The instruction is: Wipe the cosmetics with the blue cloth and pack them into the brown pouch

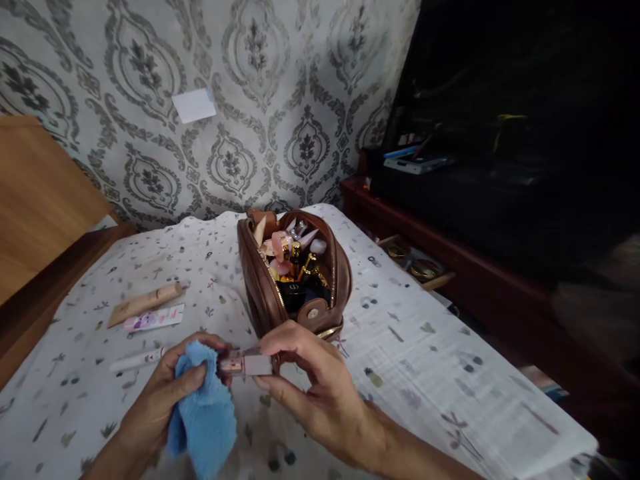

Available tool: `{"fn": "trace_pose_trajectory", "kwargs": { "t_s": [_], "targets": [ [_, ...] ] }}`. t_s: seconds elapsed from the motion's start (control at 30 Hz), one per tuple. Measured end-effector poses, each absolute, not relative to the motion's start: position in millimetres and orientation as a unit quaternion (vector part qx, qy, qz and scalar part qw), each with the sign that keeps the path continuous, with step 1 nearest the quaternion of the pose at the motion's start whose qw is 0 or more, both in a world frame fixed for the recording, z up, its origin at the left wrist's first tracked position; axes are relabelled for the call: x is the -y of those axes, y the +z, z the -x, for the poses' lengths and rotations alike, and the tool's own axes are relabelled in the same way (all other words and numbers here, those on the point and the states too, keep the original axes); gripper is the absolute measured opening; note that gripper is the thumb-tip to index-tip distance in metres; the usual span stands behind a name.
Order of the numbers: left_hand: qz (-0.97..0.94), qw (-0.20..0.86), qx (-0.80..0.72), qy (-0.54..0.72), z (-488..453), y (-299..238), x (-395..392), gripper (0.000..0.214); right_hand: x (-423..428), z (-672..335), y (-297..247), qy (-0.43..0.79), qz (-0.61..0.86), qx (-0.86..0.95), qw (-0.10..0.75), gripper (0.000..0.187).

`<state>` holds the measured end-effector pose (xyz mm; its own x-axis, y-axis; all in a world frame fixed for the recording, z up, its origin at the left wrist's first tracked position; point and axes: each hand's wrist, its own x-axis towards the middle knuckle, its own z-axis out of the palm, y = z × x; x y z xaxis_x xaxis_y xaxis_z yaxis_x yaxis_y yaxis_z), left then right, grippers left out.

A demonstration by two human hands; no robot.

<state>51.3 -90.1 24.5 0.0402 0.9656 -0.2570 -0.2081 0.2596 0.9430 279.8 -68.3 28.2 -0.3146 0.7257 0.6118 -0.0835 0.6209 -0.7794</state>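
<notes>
My left hand is closed on a fluffy blue cloth, pressing it against one end of a small pink cosmetic tube. My right hand pinches the other end of that tube between thumb and fingers. Just behind the hands stands an open brown leather cosmetic bag, packed with several small makeup items.
A bed with a white patterned sheet carries a beige tube, a pink-and-white sachet and a thin white pen-like stick at the left. A dark wooden shelf runs along the right; a wooden headboard is at the left.
</notes>
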Motion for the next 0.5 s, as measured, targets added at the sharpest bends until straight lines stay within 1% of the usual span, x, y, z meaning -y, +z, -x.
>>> {"fn": "trace_pose_trajectory", "kwargs": {
  "t_s": [0.1,0.17,0.27,0.4,0.5],
  "targets": [
    [-0.420,0.598,-0.501,0.465,-58.2,13.0,83.7,0.037,68.1,-297.4,29.0,0.336,0.218,0.732,0.552,0.021],
    [-0.492,0.570,-0.499,0.430,-60.6,3.5,78.7,0.031,67.5,-311.0,29.9,0.324,0.221,0.726,0.565,0.027],
    [-0.601,0.538,-0.454,0.378,-63.4,-10.5,71.6,0.024,66.5,-334.5,31.5,0.300,0.259,0.713,0.578,0.032],
    [-0.672,0.514,-0.410,0.341,-66.5,-22.1,64.8,0.032,65.6,-365.2,32.7,0.241,0.344,0.700,0.577,0.033],
    [-0.683,0.517,-0.395,0.331,-65.9,-26.1,63.0,0.037,61.6,-384.0,31.0,0.177,0.418,0.670,0.587,0.024]
  ]
}}
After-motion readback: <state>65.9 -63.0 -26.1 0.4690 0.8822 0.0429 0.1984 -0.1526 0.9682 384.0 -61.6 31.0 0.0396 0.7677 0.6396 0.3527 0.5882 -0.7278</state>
